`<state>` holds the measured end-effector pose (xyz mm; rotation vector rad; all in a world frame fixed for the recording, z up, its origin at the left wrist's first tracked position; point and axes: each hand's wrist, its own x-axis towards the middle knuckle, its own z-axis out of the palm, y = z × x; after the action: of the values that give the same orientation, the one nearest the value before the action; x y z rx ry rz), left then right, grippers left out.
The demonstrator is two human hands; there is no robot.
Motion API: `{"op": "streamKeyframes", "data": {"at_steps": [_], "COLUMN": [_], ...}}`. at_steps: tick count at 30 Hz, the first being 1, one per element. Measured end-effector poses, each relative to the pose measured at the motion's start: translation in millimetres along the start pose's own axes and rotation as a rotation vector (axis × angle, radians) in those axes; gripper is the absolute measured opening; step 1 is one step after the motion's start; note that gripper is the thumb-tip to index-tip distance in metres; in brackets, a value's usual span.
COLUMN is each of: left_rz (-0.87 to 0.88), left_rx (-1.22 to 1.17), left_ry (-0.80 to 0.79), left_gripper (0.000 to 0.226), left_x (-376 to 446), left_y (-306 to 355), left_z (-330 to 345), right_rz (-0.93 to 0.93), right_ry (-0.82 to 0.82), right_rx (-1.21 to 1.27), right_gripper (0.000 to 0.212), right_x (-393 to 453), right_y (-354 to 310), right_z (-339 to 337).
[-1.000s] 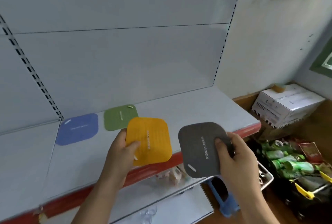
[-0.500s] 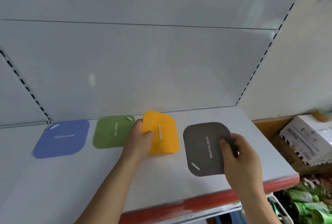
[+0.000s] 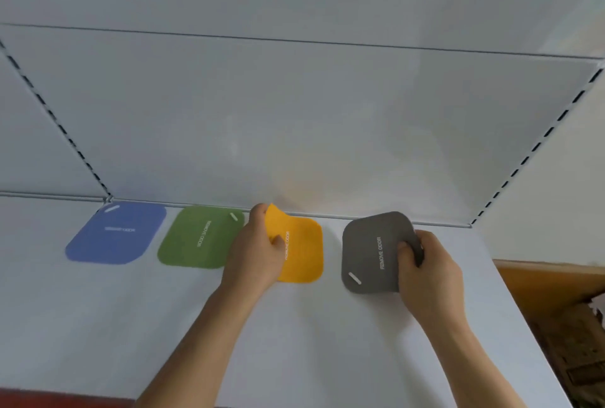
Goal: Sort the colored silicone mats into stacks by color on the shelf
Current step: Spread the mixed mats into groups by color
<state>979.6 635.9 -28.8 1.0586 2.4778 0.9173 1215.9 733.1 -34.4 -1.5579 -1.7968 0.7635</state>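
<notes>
A row of mats runs along the back of the white shelf [image 3: 294, 342]. A blue mat [image 3: 116, 234] lies flat at the left, and a green mat [image 3: 199, 237] lies flat beside it. My left hand [image 3: 255, 250] grips the left edge of a yellow mat [image 3: 302, 252], which rests mostly on the shelf with its back left corner curled up. My right hand [image 3: 429, 270] pinches the right edge of a grey mat [image 3: 373, 253], held low over or on the shelf to the right of the yellow one.
The shelf's white back panel [image 3: 294, 129] rises just behind the mats. Slotted uprights [image 3: 65, 132] stand at both sides. A wooden surface with cardboard [image 3: 556, 309] lies beyond the shelf's right end. The shelf's red front edge [image 3: 49, 398] shows at bottom left.
Both hands have moved forward toward the back of the shelf. The yellow mat has come down next to the green one, and the grey mat has moved further back on the right.
</notes>
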Motion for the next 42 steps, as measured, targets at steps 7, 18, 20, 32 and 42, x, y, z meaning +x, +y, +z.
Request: {"op": "streamKeyframes", "data": {"at_steps": [7, 18, 20, 32, 42], "left_rz": [0.108, 0.151, 0.161, 0.378, 0.399], "left_rx": [0.15, 0.308, 0.395, 0.515, 0.439], "left_ry": [0.026, 0.058, 0.071, 0.188, 0.116], "left_gripper": [0.05, 0.03, 0.026, 0.038, 0.037], "left_x": [3, 13, 10, -7, -91], "left_y": [-3, -7, -7, -21, -55], "left_z": [6, 16, 17, 15, -41], "right_rz": [-0.091, -0.14, -0.123, -0.374, -0.626], "right_ry": [-0.08, -0.029, -0.007, 0.01, -0.195], "right_rx": [-0.225, -0.497, -0.574, -0.668, -0.567], "right_gripper": [0.021, 0.019, 0.021, 0.032, 0.04], "right_x": [12, 6, 4, -15, -93], "right_y": [-2, -5, -3, 9, -24], "right_z": [8, 22, 23, 24, 40]}}
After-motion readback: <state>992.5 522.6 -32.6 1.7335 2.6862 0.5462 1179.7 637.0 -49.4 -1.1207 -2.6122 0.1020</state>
